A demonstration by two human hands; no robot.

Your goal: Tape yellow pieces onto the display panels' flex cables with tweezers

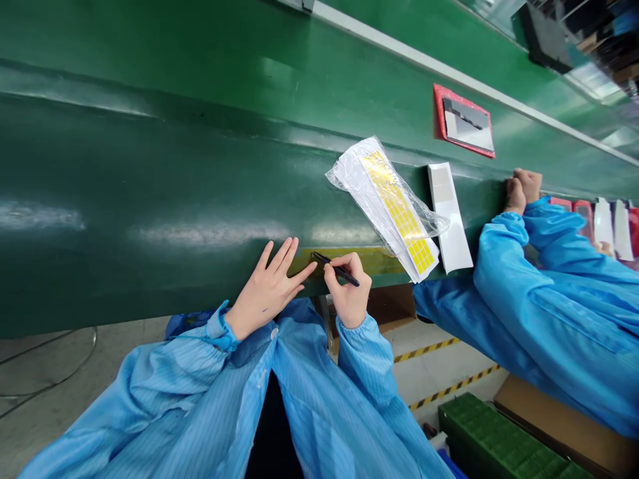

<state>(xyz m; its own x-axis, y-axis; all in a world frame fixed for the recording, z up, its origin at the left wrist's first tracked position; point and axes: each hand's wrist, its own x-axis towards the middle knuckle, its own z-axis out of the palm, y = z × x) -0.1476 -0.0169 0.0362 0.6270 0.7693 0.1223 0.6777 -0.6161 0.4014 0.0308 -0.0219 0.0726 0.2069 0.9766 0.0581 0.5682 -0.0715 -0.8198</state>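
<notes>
Flat on the green bench (100, 173), my left hand (268, 291) spreads its fingers at the left end of a yellowish see-through strip (382, 261). Slim black tweezers (344, 274) are pinched in my right hand (351, 293), their tips pointing left onto the strip close to my left fingertips. Whether the tips grip anything is too small to tell. Just beyond my right hand, a clear plastic bag (349, 169) holds white sheets and a sheet of yellow labels (399, 209); it overlaps part of the strip.
Right of the bag lies a long white card (453, 226). Farther back rests a red-edged pouch (466, 123) with a grey and black piece on it. A co-worker in blue sleeves (529, 266) sits at the right, hands together on the bench. Green crates (499, 432) stand below.
</notes>
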